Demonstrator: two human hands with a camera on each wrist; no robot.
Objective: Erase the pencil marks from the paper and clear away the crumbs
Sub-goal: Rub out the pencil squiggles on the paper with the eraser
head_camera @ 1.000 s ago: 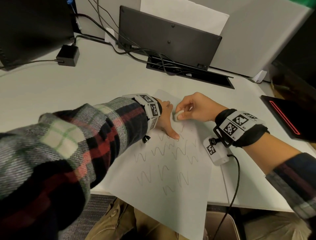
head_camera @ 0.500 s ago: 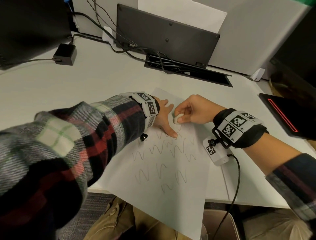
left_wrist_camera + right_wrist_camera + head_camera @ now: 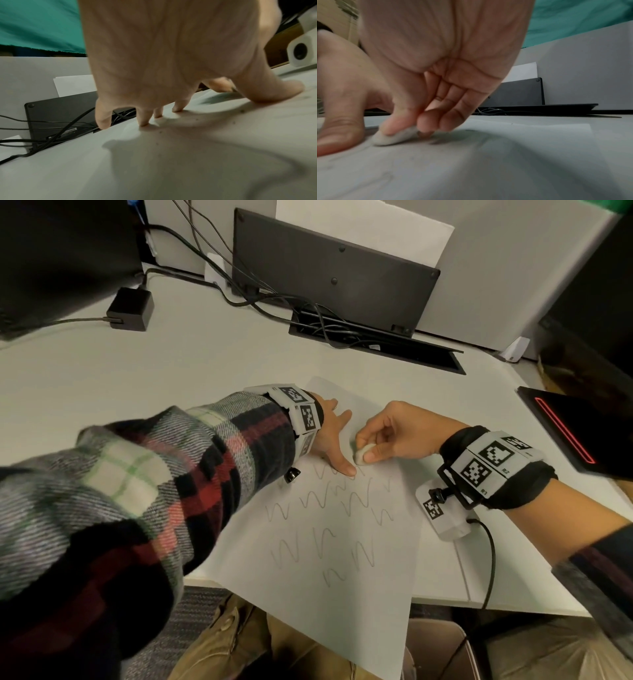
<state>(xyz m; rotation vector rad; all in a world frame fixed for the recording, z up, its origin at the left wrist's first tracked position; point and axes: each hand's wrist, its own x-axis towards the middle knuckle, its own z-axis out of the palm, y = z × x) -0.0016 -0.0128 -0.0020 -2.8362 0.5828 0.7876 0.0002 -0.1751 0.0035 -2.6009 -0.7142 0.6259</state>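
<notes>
A white sheet of paper (image 3: 342, 604) lies on the desk, its near end hanging over the front edge, with several wavy pencil marks (image 3: 356, 501) across its middle. My left hand (image 3: 334, 440) presses flat on the paper's far part, fingers spread (image 3: 176, 109) and thumb beside the marks. My right hand (image 3: 387, 433) pinches a small white eraser (image 3: 362, 455) between thumb and fingers, its tip on the paper right next to the left thumb; the right wrist view shows the eraser (image 3: 393, 138) touching the sheet. Tiny dark crumbs (image 3: 160, 132) dot the paper near the left fingers.
A dark upright panel (image 3: 329, 275) stands at the back with a cable slot (image 3: 373, 344) and tangled cords. A black power adapter (image 3: 132, 308) sits at the back left. A black device with a red line (image 3: 579, 436) lies at the right.
The right hand has slid the eraser down the paper toward the left thumb and the top row of marks. The left hand has stayed pressed in place.
</notes>
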